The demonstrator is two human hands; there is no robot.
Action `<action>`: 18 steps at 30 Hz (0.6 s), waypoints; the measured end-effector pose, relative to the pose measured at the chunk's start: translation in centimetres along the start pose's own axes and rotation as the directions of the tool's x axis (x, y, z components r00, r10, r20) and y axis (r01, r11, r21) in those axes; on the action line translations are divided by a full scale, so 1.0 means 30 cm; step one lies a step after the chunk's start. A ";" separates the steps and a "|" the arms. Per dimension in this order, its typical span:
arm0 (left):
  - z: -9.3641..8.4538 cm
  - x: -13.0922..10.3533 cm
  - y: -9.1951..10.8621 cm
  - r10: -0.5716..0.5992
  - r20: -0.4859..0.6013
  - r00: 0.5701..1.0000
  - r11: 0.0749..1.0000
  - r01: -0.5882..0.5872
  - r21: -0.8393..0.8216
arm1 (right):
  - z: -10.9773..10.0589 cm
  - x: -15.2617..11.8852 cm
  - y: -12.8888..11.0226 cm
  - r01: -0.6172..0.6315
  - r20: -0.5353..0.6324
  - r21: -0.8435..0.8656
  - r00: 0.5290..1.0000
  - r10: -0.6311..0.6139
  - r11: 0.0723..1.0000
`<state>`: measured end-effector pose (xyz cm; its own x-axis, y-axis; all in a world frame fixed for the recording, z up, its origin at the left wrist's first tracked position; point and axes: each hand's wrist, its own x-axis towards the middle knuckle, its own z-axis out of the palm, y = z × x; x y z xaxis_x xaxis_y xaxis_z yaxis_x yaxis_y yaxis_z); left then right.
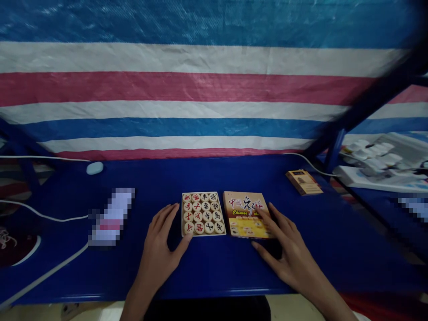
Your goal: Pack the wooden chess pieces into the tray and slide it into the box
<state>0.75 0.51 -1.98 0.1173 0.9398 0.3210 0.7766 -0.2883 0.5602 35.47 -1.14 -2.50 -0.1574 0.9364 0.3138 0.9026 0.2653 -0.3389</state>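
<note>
We had the box (210, 235) beside its lid (245, 214) — presumably to show the pieces (198, 216) — left hand (158, 247) and right hand (290, 248) spread loosely, gripping nothing.

Open box (204, 235) flat, round red- and black-marked pieces (198, 216) in four rows; printed lid (245, 215) just beside, face-up.
</note>
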 end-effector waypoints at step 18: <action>0.019 -0.003 -0.007 0.104 -0.006 0.995 0.987 -0.103 0.127 | 0.062 0.052 -0.110 -0.018 -0.013 -0.041 1.000 0.018 0.999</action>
<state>0.94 0.60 -2.57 0.1939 0.9036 0.3820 0.8326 -0.3575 0.4230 31.51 -0.13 -2.54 -0.1364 0.9379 0.3189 0.9211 0.2385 -0.3076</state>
